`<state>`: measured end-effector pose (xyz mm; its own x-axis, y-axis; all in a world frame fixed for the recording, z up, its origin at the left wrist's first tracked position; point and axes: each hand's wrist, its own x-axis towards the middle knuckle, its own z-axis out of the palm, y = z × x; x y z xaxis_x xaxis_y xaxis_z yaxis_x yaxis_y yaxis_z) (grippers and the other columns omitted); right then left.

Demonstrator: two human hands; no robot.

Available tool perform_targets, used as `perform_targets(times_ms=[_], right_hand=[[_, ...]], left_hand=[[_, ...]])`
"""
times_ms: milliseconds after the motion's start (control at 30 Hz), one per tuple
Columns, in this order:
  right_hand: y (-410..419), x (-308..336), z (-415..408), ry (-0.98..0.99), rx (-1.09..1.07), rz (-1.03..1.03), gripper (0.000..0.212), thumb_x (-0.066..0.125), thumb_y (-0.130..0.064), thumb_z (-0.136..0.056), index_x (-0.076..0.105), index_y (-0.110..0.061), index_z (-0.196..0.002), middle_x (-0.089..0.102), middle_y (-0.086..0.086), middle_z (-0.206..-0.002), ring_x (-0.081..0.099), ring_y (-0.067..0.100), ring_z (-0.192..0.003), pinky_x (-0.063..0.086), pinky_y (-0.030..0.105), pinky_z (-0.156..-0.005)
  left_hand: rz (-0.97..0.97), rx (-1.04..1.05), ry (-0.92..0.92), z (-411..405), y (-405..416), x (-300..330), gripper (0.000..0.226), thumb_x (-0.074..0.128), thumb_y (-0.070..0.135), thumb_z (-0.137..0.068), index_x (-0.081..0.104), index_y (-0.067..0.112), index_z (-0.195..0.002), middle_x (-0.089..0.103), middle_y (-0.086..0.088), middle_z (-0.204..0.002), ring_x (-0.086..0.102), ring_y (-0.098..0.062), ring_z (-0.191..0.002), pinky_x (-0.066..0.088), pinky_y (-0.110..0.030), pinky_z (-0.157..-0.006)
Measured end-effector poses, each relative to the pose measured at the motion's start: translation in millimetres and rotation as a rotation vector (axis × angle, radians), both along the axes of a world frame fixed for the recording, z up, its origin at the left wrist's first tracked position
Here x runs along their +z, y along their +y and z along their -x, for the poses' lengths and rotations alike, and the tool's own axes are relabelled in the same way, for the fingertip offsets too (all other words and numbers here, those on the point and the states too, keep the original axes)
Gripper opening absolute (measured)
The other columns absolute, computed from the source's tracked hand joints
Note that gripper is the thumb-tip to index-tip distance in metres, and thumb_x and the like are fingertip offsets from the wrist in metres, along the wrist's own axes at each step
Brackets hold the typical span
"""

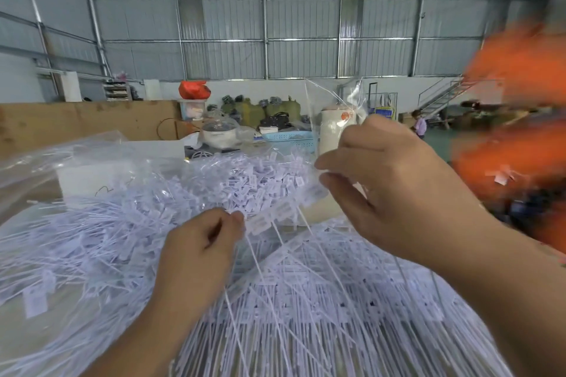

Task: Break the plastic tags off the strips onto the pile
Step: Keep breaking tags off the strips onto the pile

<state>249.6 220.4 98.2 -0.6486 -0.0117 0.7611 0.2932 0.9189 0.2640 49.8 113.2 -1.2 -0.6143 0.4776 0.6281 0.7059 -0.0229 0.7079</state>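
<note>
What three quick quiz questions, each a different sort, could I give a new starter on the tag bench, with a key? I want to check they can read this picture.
1. True or false: the left hand pinches a strip of plastic tags.
2. Multiple choice: the right hand holds a) scissors b) a clear plastic bag c) nothing.
3. Fill in: the blue basket stands behind the pile of loose ____.

Key: 1 true; 2 b; 3 tags.
</note>
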Motion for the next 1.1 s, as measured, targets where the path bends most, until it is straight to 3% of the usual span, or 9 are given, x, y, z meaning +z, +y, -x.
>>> perform_targets(times_ms=[133, 267, 433, 533, 667, 733, 800, 933, 1100], right_hand=[[-5.2, 5.0, 0.5, -0.209, -0.166, 0.017, 0.025, 0.049, -0.028, -0.093, 0.065, -0.018, -0.076, 0.053, -0.002, -0.070, 0.049, 0.023, -0.072, 0.043, 0.037, -0.073], [1.9, -8.4, 3.9, -0.373, -0.427, 0.085, 0.039, 0.033, -0.043, -0.096, 0.033, -0.020, -0.064, 0.037, -0.005, -0.068, 0.041, 0.023, -0.074, 0.033, 0.037, -0.079], [12.2, -23.3, 5.2, -0.483, -0.649, 0.166, 0.027, 0.038, -0.037, -0.096, 0.038, -0.022, -0.073, 0.035, -0.005, -0.077, 0.032, 0.018, -0.087, 0.030, 0.045, -0.094], [13.7, -42.3, 12.9, -0.483, -0.508, 0.191, 0.033, 0.028, -0.045, -0.099, 0.055, -0.027, -0.091, 0.050, -0.004, -0.092, 0.044, 0.018, -0.101, 0.025, 0.047, -0.106], [11.5, -71.4, 26.9, -0.468, -0.015, 0.486, 0.051, 0.019, -0.060, -0.096, 0.052, -0.031, -0.122, 0.059, -0.010, -0.104, 0.048, 0.009, -0.106, 0.013, 0.037, -0.117], [13.4, -88.0, 33.1, -0.456, 0.189, 0.652, 0.042, 0.032, -0.056, -0.099, 0.052, -0.029, -0.125, 0.063, -0.005, -0.102, 0.052, 0.009, -0.101, 0.028, 0.034, -0.110], [16.1, -98.4, 37.0, -0.408, 0.289, 0.750, 0.031, 0.044, -0.050, -0.098, 0.058, -0.024, -0.107, 0.058, 0.000, -0.085, 0.052, 0.013, -0.081, 0.046, 0.039, -0.081], [24.0, -101.6, 34.7, -0.293, 0.386, 0.866, 0.024, 0.059, -0.047, -0.092, 0.060, -0.024, -0.088, 0.051, -0.007, -0.066, 0.045, 0.006, -0.058, 0.036, 0.030, -0.056], [27.9, -104.8, 31.9, -0.264, 0.392, 0.931, 0.020, 0.062, -0.045, -0.090, 0.057, -0.026, -0.086, 0.048, -0.012, -0.059, 0.041, 0.004, -0.051, 0.033, 0.028, -0.053]], left_hand=[[0.085, -0.144, -0.024, 0.5, 1.8, -3.6, 0.033, 0.063, 0.029, -0.090, 0.057, 0.021, -0.060, 0.047, 0.002, -0.049, 0.040, -0.007, -0.045, 0.032, -0.014, -0.047], [0.184, -0.248, -0.053, 2.4, 5.2, -9.6, 0.025, 0.070, 0.031, -0.085, 0.062, 0.020, -0.064, 0.048, 0.000, -0.052, 0.042, -0.009, -0.049, 0.032, -0.015, -0.049], [0.147, -0.337, -0.213, 5.9, 5.6, -7.7, 0.025, 0.072, 0.044, -0.073, 0.070, 0.019, -0.070, 0.055, -0.007, -0.059, 0.048, -0.020, -0.053, 0.039, -0.021, -0.048], [0.157, -0.350, -0.218, 3.4, 5.2, -5.4, 0.013, 0.073, 0.035, -0.078, 0.073, 0.025, -0.071, 0.059, -0.003, -0.059, 0.050, -0.019, -0.053, 0.040, -0.019, -0.049], [0.168, -0.442, -0.257, -2.3, 2.0, -1.3, 0.014, 0.071, 0.016, -0.084, 0.076, 0.026, -0.075, 0.061, 0.002, -0.059, 0.048, -0.013, -0.047, 0.039, -0.021, -0.046], [0.215, -0.528, -0.249, -5.4, 1.1, -0.7, 0.009, 0.073, 0.019, -0.083, 0.077, 0.026, -0.079, 0.061, 0.001, -0.059, 0.048, -0.015, -0.049, 0.042, -0.024, -0.046], [0.266, -0.589, -0.227, -7.9, 1.1, -1.3, 0.004, 0.075, 0.023, -0.084, 0.077, 0.026, -0.081, 0.064, 0.002, -0.061, 0.051, -0.013, -0.051, 0.044, -0.024, -0.046], [0.247, -0.663, -0.364, -3.7, 0.8, -0.3, 0.016, 0.080, 0.028, -0.067, 0.078, 0.020, -0.081, 0.070, -0.006, -0.066, 0.054, -0.018, -0.048, 0.046, -0.023, -0.045], [0.120, -0.772, -0.762, -4.1, -0.7, 2.2, 0.017, 0.083, 0.010, -0.068, 0.077, 0.013, -0.084, 0.059, -0.010, -0.055, 0.048, -0.012, -0.034, 0.046, -0.021, -0.038]])
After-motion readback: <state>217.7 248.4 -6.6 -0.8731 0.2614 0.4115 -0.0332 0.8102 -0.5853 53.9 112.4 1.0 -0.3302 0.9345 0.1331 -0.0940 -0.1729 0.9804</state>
